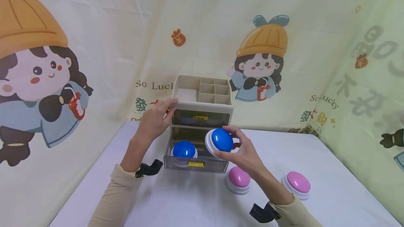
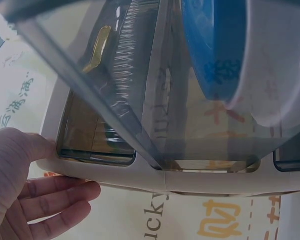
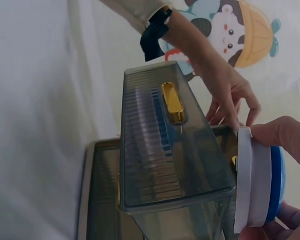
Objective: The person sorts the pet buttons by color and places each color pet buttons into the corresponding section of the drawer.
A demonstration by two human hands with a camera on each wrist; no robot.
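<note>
my right fingers [image 1: 236, 132] pinch a blue button [image 1: 222, 139] above the right half of the open drawer [image 1: 214, 166]; left fingers [image 1: 165, 105] grip its cabinet [image 1: 205, 107].

On the printed cloth [image 1: 202, 16] across from me, dark lettering [image 1: 324, 101] at the right reads "So Lucky", with a green 發 [image 1: 305, 116] and an orange 财 [image 1: 322, 118] beneath. Over at the left the same words [image 1: 154, 85] run behind the drawer unit [image 1: 204, 107], leaving "So Luck" above another 發 [image 1: 141, 104]. A printed red pouch [image 1: 179, 38] bears ¥. Faint grey characters [image 1: 367, 103] on the far right I can't make out.
</note>
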